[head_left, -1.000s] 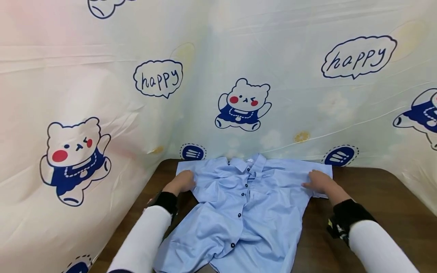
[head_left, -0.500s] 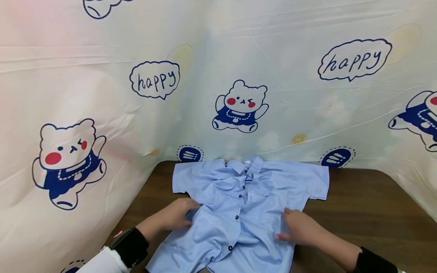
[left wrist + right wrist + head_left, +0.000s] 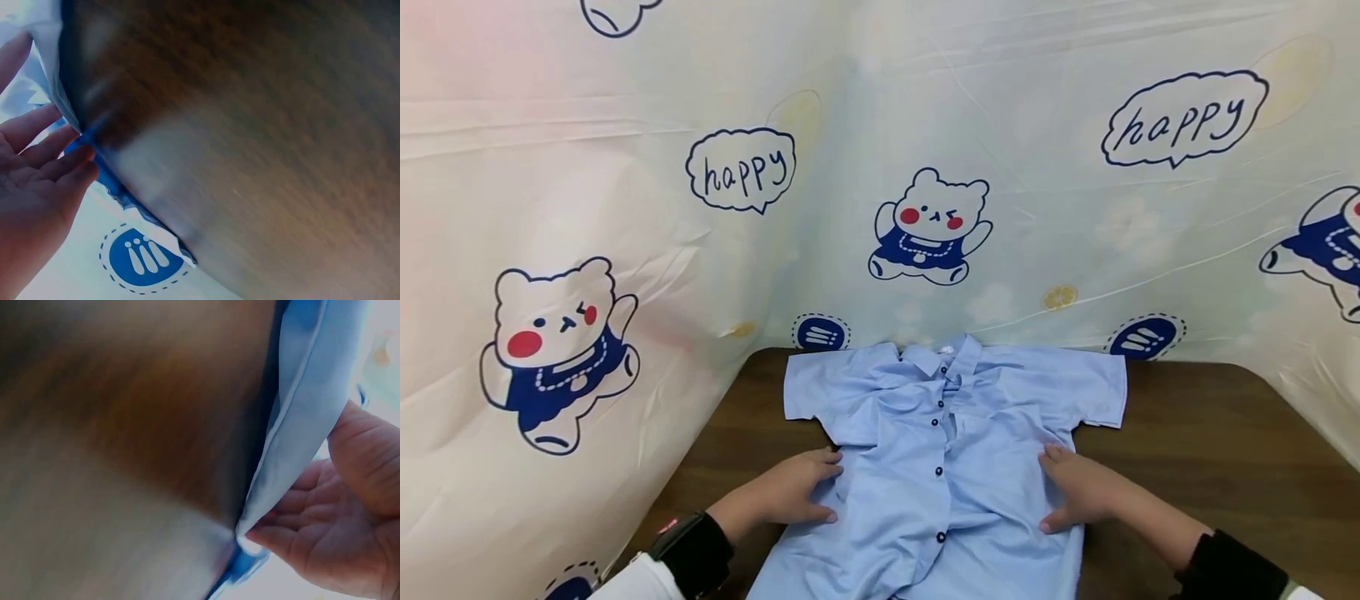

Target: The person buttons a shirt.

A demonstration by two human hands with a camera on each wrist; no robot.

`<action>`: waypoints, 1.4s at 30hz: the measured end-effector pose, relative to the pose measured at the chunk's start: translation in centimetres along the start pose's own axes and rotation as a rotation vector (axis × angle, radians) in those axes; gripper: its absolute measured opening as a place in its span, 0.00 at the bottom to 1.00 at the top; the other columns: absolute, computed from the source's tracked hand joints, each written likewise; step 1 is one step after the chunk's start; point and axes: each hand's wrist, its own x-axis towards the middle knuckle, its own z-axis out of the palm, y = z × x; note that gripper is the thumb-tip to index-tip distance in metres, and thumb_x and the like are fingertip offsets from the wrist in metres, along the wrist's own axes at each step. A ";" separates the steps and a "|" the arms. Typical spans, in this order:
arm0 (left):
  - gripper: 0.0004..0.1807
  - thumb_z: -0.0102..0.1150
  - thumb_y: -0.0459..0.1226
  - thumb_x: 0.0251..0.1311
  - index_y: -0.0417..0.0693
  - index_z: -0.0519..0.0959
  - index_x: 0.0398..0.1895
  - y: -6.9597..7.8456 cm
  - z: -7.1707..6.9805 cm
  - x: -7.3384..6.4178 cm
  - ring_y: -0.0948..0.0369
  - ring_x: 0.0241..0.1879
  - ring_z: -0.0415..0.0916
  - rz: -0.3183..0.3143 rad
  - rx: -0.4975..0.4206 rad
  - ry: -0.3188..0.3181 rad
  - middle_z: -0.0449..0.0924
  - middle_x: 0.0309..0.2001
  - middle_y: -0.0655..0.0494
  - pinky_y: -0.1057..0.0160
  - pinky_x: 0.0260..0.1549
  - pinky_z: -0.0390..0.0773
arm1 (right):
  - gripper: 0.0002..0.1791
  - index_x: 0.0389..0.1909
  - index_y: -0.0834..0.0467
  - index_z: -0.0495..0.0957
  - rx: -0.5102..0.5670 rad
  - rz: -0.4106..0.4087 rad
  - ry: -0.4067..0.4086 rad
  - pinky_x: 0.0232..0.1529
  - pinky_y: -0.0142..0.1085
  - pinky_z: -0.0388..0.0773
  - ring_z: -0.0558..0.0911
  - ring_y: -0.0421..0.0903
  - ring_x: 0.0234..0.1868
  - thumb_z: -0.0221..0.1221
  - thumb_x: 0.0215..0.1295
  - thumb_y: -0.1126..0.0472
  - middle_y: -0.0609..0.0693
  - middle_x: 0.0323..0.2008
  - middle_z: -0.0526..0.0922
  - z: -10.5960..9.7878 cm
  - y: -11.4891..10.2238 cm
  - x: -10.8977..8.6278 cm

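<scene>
Left hand (image 3: 790, 489): released, fingers and thumb extended and spread, touching one side of the light blue shirt (image 3: 891, 492); no closed grip.
Right hand (image 3: 1078, 486): released likewise, fingers and thumb laid against the opposite side; fingertips partly hidden by cloth in the right wrist view, amount of pressure impossible to tell.
Black straps (image 3: 696, 554): one around each wrist.
Shirt: short-sleeved, front up between both hands, collar end away from the person, lower end cut off by the bottom of the head view.
Cloth: by its look, light, thin and soft; probably limp, hard to break, easy to crease, more apt to bunch than to slide as one flat piece.
Side edges (image 3: 300, 419): slightly raised from the bench (image 3: 1187, 433) in the wrist views; a good place to take hold, matched on both sides with a broad, gentle hold.
Button line (image 3: 939, 472): dark buttons down the middle, probably the stiffer strip; wrinkles around it.
Collar (image 3: 964, 360): folded unevenly, near the far edge; likely firmer than the body, useful as a second hold.
Sleeves (image 3: 808, 387): spread outward, fairly flat, apart from both hands.
Bench: dark wood, under the shirt.
Backdrop (image 3: 1037, 125): pale sheet behind, printed with bears and "happy" bubbles.
</scene>
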 end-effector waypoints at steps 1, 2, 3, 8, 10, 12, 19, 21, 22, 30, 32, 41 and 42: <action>0.35 0.72 0.46 0.52 0.30 0.76 0.56 0.1 0.0 0.0 0.41 0.65 0.64 -0.007 0.008 -0.002 0.71 0.62 0.36 0.45 0.60 0.67 | 0.53 0.61 0.80 0.64 0.009 -0.011 -0.003 0.62 0.62 0.60 0.61 0.72 0.66 0.75 0.46 0.45 0.79 0.63 0.62 -0.2 0.6 -0.1; 0.35 0.72 0.47 0.53 0.30 0.76 0.57 0.2 -0.1 -0.1 0.40 0.66 0.63 -0.013 0.013 -0.002 0.70 0.63 0.36 0.45 0.60 0.66 | 0.54 0.62 0.79 0.64 0.022 -0.019 -0.007 0.62 0.62 0.59 0.59 0.72 0.67 0.75 0.45 0.46 0.78 0.64 0.61 -0.4 1.2 -0.1; 0.36 0.72 0.48 0.53 0.30 0.76 0.57 0.3 -0.1 -0.1 0.40 0.66 0.62 -0.021 0.018 -0.004 0.70 0.63 0.36 0.44 0.61 0.66 | 0.54 0.63 0.79 0.63 0.033 -0.028 -0.010 0.62 0.63 0.58 0.58 0.72 0.67 0.75 0.45 0.46 0.78 0.65 0.60 -0.5 1.8 -0.2; 0.42 0.71 0.54 0.51 0.31 0.73 0.60 0.8 -0.2 -0.4 0.39 0.68 0.59 -0.061 0.016 -0.029 0.66 0.66 0.35 0.43 0.62 0.64 | 0.60 0.66 0.76 0.61 0.048 -0.112 0.013 0.62 0.69 0.49 0.56 0.74 0.67 0.75 0.41 0.41 0.75 0.67 0.58 -0.8 4.5 -1.0; 0.46 0.71 0.57 0.50 0.30 0.71 0.62 1.0 -0.2 -0.6 0.39 0.69 0.57 -0.073 0.009 -0.049 0.63 0.68 0.34 0.42 0.63 0.62 | 0.62 0.67 0.75 0.61 0.046 -0.149 0.034 0.60 0.71 0.47 0.57 0.73 0.67 0.74 0.39 0.39 0.74 0.68 0.58 -0.8 5.3 -1.4; 0.51 0.70 0.60 0.48 0.30 0.69 0.65 1.1 -0.2 -0.9 0.39 0.70 0.54 -0.083 0.009 -0.072 0.61 0.69 0.35 0.42 0.64 0.60 | 0.63 0.68 0.73 0.60 0.052 -0.176 0.050 0.59 0.73 0.45 0.56 0.72 0.68 0.74 0.39 0.37 0.73 0.69 0.57 -0.7 6.2 -1.8; 0.60 0.67 0.67 0.43 0.33 0.64 0.69 0.8 0.0 -2.0 0.41 0.72 0.50 -0.118 0.036 -0.125 0.55 0.72 0.38 0.39 0.66 0.53 | 0.62 0.70 0.69 0.59 0.096 -0.195 0.079 0.56 0.76 0.44 0.50 0.61 0.73 0.75 0.39 0.39 0.72 0.69 0.56 -0.5 8.8 -3.8; 0.60 0.66 0.68 0.43 0.33 0.63 0.70 0.8 0.2 -2.3 0.41 0.72 0.50 -0.119 0.034 -0.126 0.55 0.72 0.38 0.38 0.66 0.52 | 0.61 0.70 0.68 0.59 0.103 -0.198 0.084 0.55 0.76 0.45 0.49 0.56 0.74 0.75 0.40 0.40 0.72 0.69 0.56 -0.5 9.2 -4.2; 0.60 0.66 0.68 0.43 0.33 0.62 0.70 0.8 0.2 -2.4 0.41 0.72 0.50 -0.118 0.034 -0.127 0.55 0.73 0.38 0.38 0.66 0.52 | 0.61 0.70 0.68 0.59 0.103 -0.201 0.085 0.55 0.76 0.46 0.49 0.56 0.74 0.74 0.40 0.39 0.73 0.69 0.57 -0.4 9.3 -4.3; 0.62 0.63 0.71 0.42 0.34 0.63 0.70 2.1 0.8 -3.3 0.41 0.72 0.51 -0.116 0.063 -0.145 0.57 0.72 0.38 0.38 0.66 0.52 | 0.63 0.70 0.69 0.59 0.116 -0.169 0.046 0.55 0.76 0.45 0.52 0.67 0.71 0.75 0.37 0.39 0.73 0.69 0.56 -0.1 9.1 -5.0; 0.62 0.63 0.72 0.42 0.34 0.63 0.70 2.5 0.8 -3.4 0.41 0.72 0.51 -0.123 0.070 -0.144 0.57 0.72 0.38 0.38 0.66 0.51 | 0.63 0.70 0.70 0.59 0.117 -0.177 0.044 0.55 0.76 0.45 0.52 0.69 0.70 0.75 0.38 0.40 0.74 0.69 0.56 -0.1 9.0 -5.1; 0.63 0.58 0.75 0.42 0.32 0.64 0.69 3.6 1.0 -4.3 0.39 0.70 0.54 -0.094 0.143 -0.179 0.58 0.70 0.33 0.39 0.65 0.54 | 0.62 0.68 0.70 0.61 0.066 -0.240 0.076 0.51 0.76 0.52 0.48 0.42 0.73 0.74 0.38 0.37 0.75 0.66 0.60 0.6 8.5 -6.1; 0.63 0.58 0.75 0.42 0.32 0.64 0.68 3.7 0.9 -4.2 0.39 0.70 0.54 -0.094 0.152 -0.182 0.58 0.70 0.33 0.40 0.65 0.55 | 0.62 0.68 0.71 0.61 0.051 -0.242 0.079 0.51 0.76 0.53 0.50 0.44 0.73 0.74 0.38 0.36 0.75 0.66 0.60 0.5 8.3 -6.1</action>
